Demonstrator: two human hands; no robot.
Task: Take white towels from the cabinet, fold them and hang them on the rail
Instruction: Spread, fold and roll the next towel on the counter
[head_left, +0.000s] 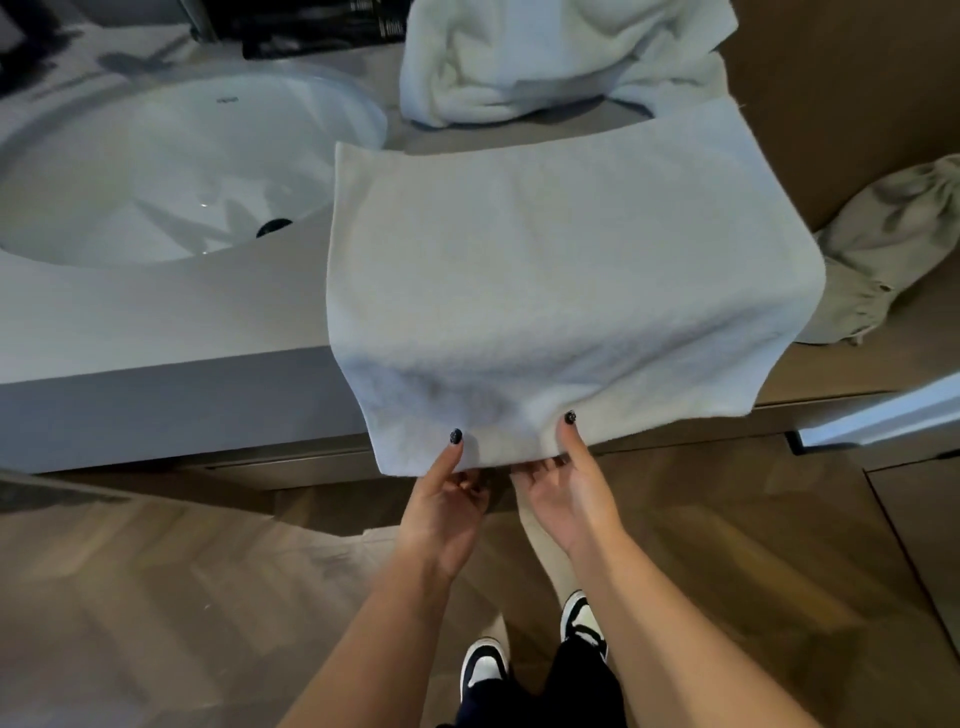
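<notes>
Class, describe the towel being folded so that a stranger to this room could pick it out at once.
Start at the round white sink set in the counter. Just right of it a flat white towel hangs over the counter's front edge, its near edge pinched by the left hand and right hand. The crumpled white towel behind it lies in a heap.

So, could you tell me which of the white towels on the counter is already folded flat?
The folded towel nearest the person, hanging over the counter's front edge, pinched by both hands. The crumpled towel behind it lies in a heap.

Folded white towel (561, 291) on countertop (156, 312), near edge pinched in both hands
</notes>
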